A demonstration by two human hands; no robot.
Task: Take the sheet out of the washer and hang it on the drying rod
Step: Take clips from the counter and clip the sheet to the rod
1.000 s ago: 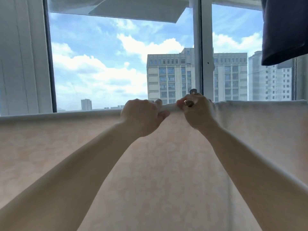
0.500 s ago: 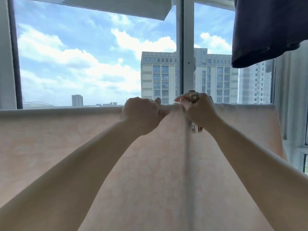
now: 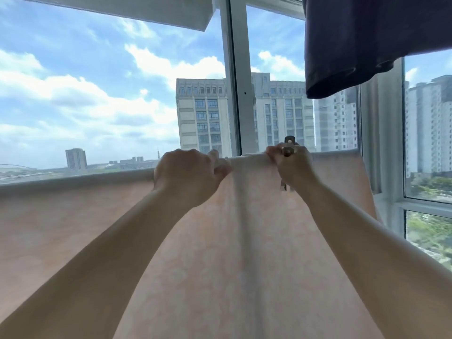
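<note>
Under both my hands the sheet [image 3: 220, 253] is hanging over the rod; my left hand [image 3: 188, 174] and right hand [image 3: 293, 167] are gripping its top fold, curled. It is seeming soft, light, probably damp, so I am holding the fold.

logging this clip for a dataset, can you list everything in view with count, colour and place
sheet: 1, pale peach, draped over the rod across the lower frame, top fold running left to right
clip: 1, brass-coloured metal, at the top fold under the right hand, mostly hidden
dark cloth: 1, navy, hanging at upper right
window frame: white, an upright post at centre, more framing at right
curtain: 1, pale grey, right of centre beside the glass
buildings: several, beige and grey, outside the glass
sky: blue with white clouds, upper left
trees: green, outside at lower right
left hand: 1, fingers curled on the top fold, left of centre
right hand: 1, fingers curled on the top fold at the clip
</note>
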